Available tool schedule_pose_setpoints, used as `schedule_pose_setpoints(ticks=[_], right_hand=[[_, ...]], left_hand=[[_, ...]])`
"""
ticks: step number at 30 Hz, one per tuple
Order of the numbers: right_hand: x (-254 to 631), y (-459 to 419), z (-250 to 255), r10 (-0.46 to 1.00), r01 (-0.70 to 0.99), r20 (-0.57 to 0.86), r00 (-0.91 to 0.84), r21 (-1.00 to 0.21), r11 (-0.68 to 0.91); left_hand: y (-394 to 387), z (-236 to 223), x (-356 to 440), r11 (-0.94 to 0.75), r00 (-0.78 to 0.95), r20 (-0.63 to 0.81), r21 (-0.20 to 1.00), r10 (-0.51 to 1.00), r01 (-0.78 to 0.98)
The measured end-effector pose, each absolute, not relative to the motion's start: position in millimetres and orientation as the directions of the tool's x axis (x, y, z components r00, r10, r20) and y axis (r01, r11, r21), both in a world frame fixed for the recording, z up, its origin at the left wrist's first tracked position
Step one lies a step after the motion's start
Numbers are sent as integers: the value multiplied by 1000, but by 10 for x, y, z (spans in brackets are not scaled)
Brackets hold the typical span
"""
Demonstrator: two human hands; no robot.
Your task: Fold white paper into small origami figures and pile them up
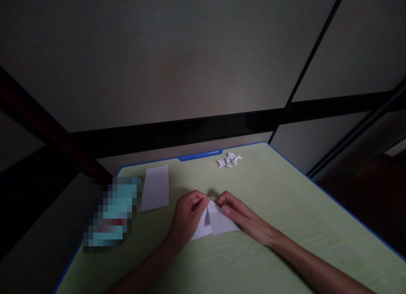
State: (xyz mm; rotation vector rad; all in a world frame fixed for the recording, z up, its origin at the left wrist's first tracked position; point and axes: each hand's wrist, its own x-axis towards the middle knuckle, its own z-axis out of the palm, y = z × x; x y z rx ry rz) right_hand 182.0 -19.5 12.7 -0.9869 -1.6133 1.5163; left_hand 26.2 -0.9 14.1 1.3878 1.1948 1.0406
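A white sheet of paper, partly folded, is held between my two hands just above the table. The thumb and fingers of my left hand pinch its top corner near the middle. My right hand grips the sloping right edge, thumb on the near side and fingers curled behind. A crease or overlap runs down the paper's middle, and its left part lies in shade, partly hidden by my left hand.
Several small folded white paper figures sit near the table's far edge. At the left lie a blank white paper sheet and a blurred-out turquoise object. The pale table has a blue rim and a blue bar at the back, beside cabinet panels.
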Motion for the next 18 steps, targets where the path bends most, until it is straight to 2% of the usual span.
schedule_pose_setpoints(ticks=[5,8,12,18], right_hand=[[1793,-184,71,807,34,-116,-579,-992,-119],[1805,-166,30,776,74,-91,-625,-996,-57],[1819,-136,-14,770,114,-75,-634,-994,-3],[1796,-110,-20,798,100,-79,-597,-995,-23]], left_hand=[[-64,183,301,38,173,-52,996,984,85],[-64,188,307,107,197,-114,993,974,47],[-41,169,300,120,219,-127,992,967,45],[-33,161,293,172,427,-201,979,882,107]])
